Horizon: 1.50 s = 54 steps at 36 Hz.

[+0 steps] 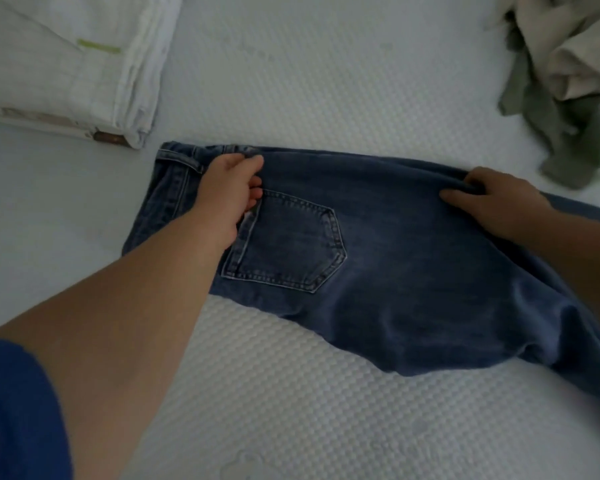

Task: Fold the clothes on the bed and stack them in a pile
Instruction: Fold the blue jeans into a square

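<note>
A pair of blue jeans (378,258) lies across the middle of the white quilted bed (291,410), folded lengthwise with one back pocket (288,240) facing up and the waistband at the left end. The left hand (231,192) grips the jeans just beside that pocket, near the waistband, its fingers curled round a pinch of denim at the upper edge. The right hand (496,199) holds the far edge of the jeans further along the leg, thumb lying on top and fingers tucked under a raised fold of cloth. Beyond the waistband end of the jeans, apart from them, sits a stack of folded white clothes (77,64) with a thin green mark on the top piece; the lower layers show only as edges, and what they are cannot be told. Beyond the leg end of the jeans lies a loose heap of unfolded clothes (568,81), beige over pale green, cut off by the frame edge. The jeans' legs also run out of frame past the right forearm, which covers part of them. A blue sleeve (14,410) fills the corner nearest the camera.
</note>
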{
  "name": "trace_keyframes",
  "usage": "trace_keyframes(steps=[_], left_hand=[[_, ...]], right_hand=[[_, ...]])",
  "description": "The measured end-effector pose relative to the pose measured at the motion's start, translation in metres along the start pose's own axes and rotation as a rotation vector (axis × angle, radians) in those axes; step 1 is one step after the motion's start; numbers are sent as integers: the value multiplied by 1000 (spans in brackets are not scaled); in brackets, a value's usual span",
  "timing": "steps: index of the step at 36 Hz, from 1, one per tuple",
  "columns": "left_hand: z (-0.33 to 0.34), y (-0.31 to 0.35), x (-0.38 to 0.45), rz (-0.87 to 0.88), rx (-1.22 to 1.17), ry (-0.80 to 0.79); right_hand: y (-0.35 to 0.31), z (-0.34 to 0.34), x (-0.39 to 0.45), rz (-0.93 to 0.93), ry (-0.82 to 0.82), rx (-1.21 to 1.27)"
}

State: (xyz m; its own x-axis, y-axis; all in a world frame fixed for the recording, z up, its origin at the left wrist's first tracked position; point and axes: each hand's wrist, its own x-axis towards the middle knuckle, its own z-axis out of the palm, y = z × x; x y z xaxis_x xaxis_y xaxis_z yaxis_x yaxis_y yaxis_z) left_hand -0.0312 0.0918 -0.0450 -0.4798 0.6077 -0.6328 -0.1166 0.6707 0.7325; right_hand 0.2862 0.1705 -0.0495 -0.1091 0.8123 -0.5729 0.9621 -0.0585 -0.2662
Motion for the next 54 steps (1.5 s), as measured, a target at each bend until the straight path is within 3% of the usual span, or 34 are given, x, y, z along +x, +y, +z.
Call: trace_keyframes(steps=[6, 7, 9, 10, 12, 15, 19, 23, 25, 31, 37, 40, 42, 45, 50, 54], left_hand=[[-22, -6, -20, 753, 573, 265], [-31, -6, -16, 761, 665, 331], [-53, -10, -3, 565, 820, 390], [-62, -13, 2, 461, 856, 368], [-74, -18, 7, 417, 884, 307], [-81, -14, 12, 406, 754, 275], [-91, -3, 19, 215, 539, 275], [-108, -7, 16, 55, 383, 109], [-114, -10, 15, 87, 377, 102], [-115, -9, 16, 462, 489, 258], [-109, -18, 20, 393, 865, 295], [-102, -7, 4, 450, 990, 355], [-94, -2, -15, 572, 993, 301], [-75, 2, -47, 721, 962, 83], [-29, -1, -100, 700, 1178, -367], [14, -13, -137, 740, 1216, -545]], right_hand=[[-6, 3, -17, -47, 291, 25], [-8, 3, -18, -34, 311, 16], [-18, 3, -16, -2, 303, -35], [-24, 4, -15, 10, 292, -63], [-38, 5, -13, 0, 281, -86], [-66, 15, -16, -111, 264, -135], [-111, 30, -14, -194, 280, -166], [-138, 41, -4, -175, 291, -128], [-144, 45, 0, -153, 314, -123], [-145, 53, 4, -106, 339, -142], [-146, 53, -19, -126, 485, -73], [-137, 50, -50, -122, 513, -21], [-124, 50, -75, -102, 485, -8], [-93, 49, -119, -128, 430, -60], [-20, 37, -190, -22, 259, -191], [45, 31, -232, 197, 197, -170]])
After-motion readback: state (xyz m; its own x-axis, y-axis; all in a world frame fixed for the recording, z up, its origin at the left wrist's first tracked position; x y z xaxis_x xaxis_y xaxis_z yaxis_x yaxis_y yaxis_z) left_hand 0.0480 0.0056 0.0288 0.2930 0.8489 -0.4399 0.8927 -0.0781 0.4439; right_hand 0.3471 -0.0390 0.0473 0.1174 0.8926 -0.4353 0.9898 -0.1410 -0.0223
